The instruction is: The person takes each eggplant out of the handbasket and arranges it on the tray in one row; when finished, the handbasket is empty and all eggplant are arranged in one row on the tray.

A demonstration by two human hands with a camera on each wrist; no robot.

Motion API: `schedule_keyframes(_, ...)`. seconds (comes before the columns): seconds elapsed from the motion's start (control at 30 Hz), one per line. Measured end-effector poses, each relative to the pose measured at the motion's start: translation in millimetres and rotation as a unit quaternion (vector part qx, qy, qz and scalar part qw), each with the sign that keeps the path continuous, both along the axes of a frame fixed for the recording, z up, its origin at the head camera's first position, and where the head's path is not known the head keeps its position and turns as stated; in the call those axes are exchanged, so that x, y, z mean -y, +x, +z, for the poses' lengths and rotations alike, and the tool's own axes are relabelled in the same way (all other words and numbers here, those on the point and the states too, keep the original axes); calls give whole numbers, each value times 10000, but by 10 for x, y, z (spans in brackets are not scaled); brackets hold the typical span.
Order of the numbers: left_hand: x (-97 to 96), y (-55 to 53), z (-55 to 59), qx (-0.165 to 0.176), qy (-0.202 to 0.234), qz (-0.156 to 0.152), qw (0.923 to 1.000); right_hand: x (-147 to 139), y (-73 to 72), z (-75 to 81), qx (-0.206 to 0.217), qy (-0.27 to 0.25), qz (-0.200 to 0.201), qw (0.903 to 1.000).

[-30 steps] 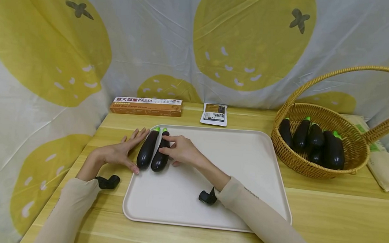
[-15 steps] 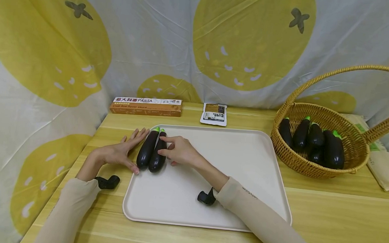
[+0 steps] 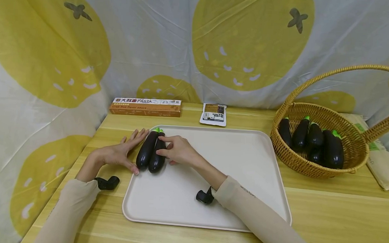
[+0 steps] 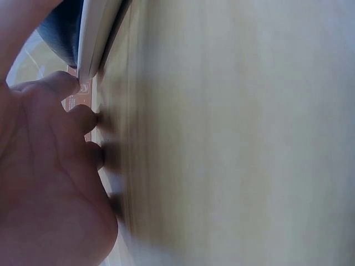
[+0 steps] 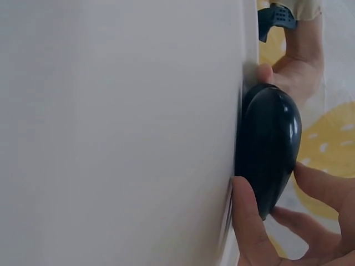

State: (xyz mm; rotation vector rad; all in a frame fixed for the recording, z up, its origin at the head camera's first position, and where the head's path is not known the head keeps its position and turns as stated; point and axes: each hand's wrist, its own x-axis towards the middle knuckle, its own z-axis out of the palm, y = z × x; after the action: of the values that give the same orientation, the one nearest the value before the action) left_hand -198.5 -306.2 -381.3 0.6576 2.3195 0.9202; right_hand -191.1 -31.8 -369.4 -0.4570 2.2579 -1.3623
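Two dark purple eggplants with green stems lie side by side at the left of the pale tray. The left eggplant and the right eggplant appear to touch along their length. My right hand holds the right eggplant near its narrow end; in the right wrist view, thumb and fingers stand around that eggplant. Spread wide, my left hand rests at the tray's left edge, its thumb near the left eggplant's thick end. Its palm fills the left side of the left wrist view.
A wicker basket with a tall handle stands at the right, holding several eggplants. Behind the tray lie a pasta box and a small pouch. A beige package lies beyond the basket. Patterned cloth hangs behind the table.
My right hand has shifted the right eggplant slightly left, closing the gap between it and the left eggplant. The left hand has stayed in place.
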Motion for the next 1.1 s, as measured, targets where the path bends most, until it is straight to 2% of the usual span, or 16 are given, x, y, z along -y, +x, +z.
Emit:
schedule_keyframes(0.37, -46, -32, 2, 6, -63, -44, 10000, -74, -39, 35, 247, -64, -32, 9997)
schedule_keyframes(0.57, -58, -38, 1, -62, -53, -102, 9999, -344, -102, 163, 421, -231, 122, 9988)
schedule_keyframes(0.7, -47, -22, 5, -156, -58, -134, 9998, -699, -125, 351, 288, -481, 294, 9980)
schedule_keyframes(0.77, -42, -17, 6, -198, -52, -155, 9997, -925, -127, 459, 190, -443, 295, 9984)
schedule_keyframes(0.93, -15, -10, 5, -185, -41, -149, 9997, -1578, -78, 674, -116, 19, 150, 9998)
schedule_keyframes(1.1, 4, 1, -9, -115, -79, -37, 9999, -2262, 62, 779, -468, 664, -39, 9967)
